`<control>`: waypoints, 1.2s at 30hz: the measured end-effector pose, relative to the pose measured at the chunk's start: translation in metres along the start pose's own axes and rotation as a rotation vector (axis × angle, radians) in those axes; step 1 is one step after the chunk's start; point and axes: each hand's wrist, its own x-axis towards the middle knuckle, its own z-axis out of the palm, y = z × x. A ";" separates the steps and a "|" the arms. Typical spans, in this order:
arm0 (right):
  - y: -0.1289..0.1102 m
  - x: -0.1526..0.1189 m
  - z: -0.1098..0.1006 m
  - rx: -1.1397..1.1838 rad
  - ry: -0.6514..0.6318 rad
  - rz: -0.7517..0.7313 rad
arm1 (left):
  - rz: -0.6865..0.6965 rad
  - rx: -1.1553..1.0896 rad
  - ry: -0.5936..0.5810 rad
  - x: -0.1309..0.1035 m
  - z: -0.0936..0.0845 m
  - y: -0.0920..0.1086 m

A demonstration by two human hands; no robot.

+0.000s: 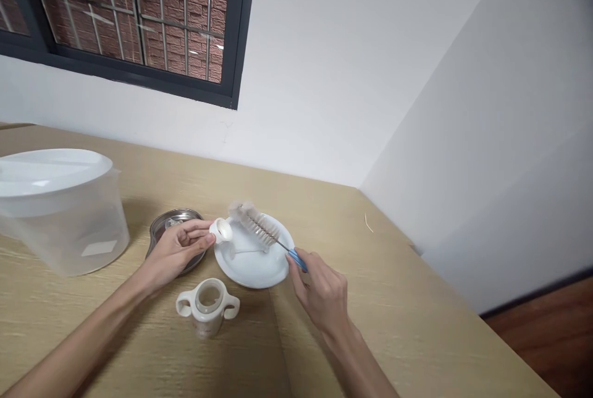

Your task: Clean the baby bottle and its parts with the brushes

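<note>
My left hand (183, 245) pinches a small white bottle cap (221, 231), its hollow side partly facing me. My right hand (321, 287) grips the blue handle of a bottle brush (259, 225), whose pale bristle head points up and left, beside the cap with a small gap between them. Under the brush is a white oval plate (254, 274) with a thin, pale item on it that I cannot make out. Nearer to me stands a two-handled baby bottle (208, 308), upright and uncapped. My left hand partly covers a metal dish (188, 214) with something clear in it.
At the left stands a large translucent plastic tub (83, 231) with a white lid. A short thin strand (369, 222) lies on the wooden table (417, 317) at the right. White walls and a barred window (139, 15) rise behind the table.
</note>
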 end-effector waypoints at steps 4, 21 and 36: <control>0.002 0.001 -0.002 0.097 0.030 0.073 | -0.024 0.014 0.040 0.004 -0.006 -0.005; 0.009 0.001 -0.003 0.100 -0.035 0.086 | 0.103 0.010 0.049 0.007 -0.007 -0.009; 0.008 0.003 -0.004 0.167 -0.051 0.108 | 0.129 0.010 0.053 0.006 -0.007 -0.010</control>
